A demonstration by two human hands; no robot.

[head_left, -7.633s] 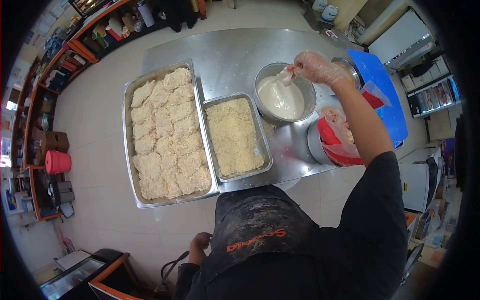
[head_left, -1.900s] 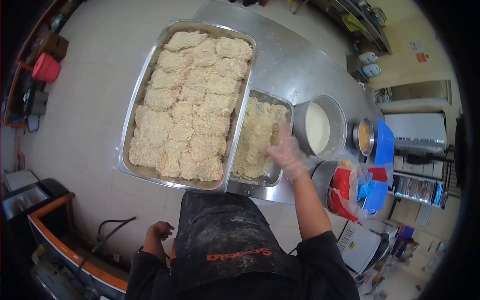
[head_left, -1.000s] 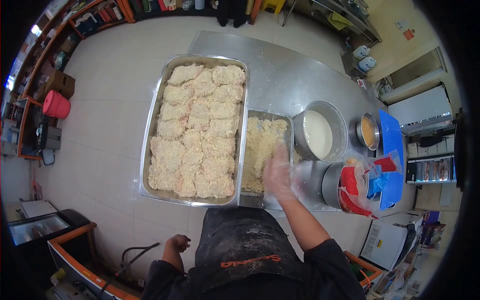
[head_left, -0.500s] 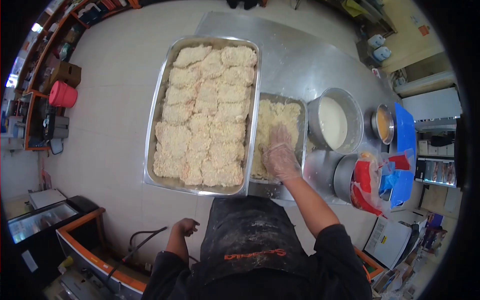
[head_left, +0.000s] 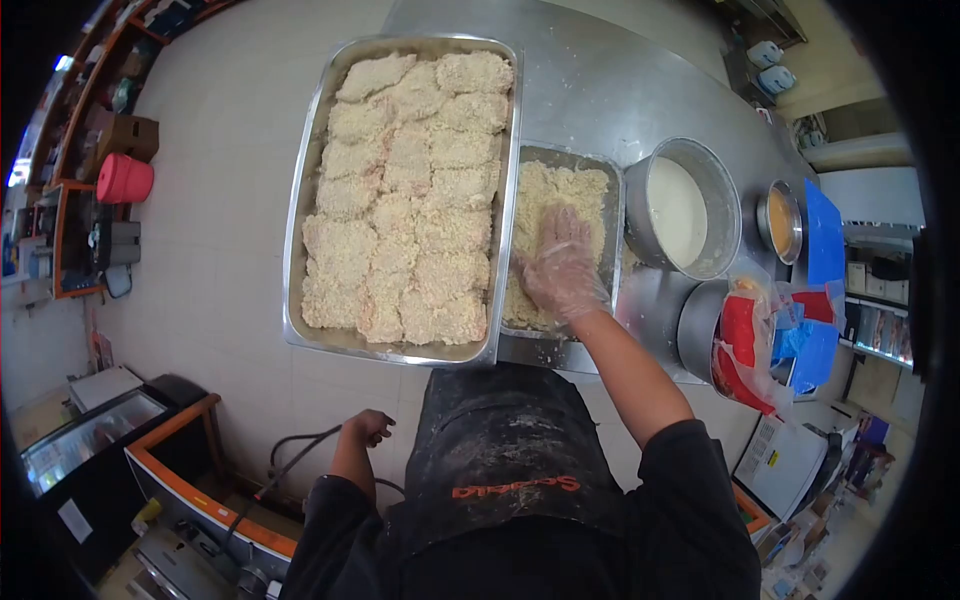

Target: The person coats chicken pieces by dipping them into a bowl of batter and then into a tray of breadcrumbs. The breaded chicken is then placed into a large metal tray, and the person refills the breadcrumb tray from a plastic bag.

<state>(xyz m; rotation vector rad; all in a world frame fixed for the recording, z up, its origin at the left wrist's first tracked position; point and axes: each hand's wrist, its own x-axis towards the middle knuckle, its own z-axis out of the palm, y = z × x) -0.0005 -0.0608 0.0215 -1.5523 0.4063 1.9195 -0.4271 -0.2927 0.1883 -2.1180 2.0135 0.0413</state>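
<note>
My right hand, in a clear plastic glove, lies flat on pale crumbs in a shallow metal tray. Its fingers point away from me and are stretched out. Bare and ungloved, my left hand hangs below the big tray's near edge, its fingers loosely curled with a gap between them and nothing in them. The big metal tray holds rows of crumb-coated pieces. To the right of the crumbs stands a round pot with creamy white liquid.
A small bowl of orange liquid stands on the steel table at the right. Nearer me are another pot and a red-and-clear bag. An orange-edged counter is at the lower left.
The whole view has shifted, with trays and pots now higher in it. My right hand still rests on the crumbs, and my left hand hangs much as before.
</note>
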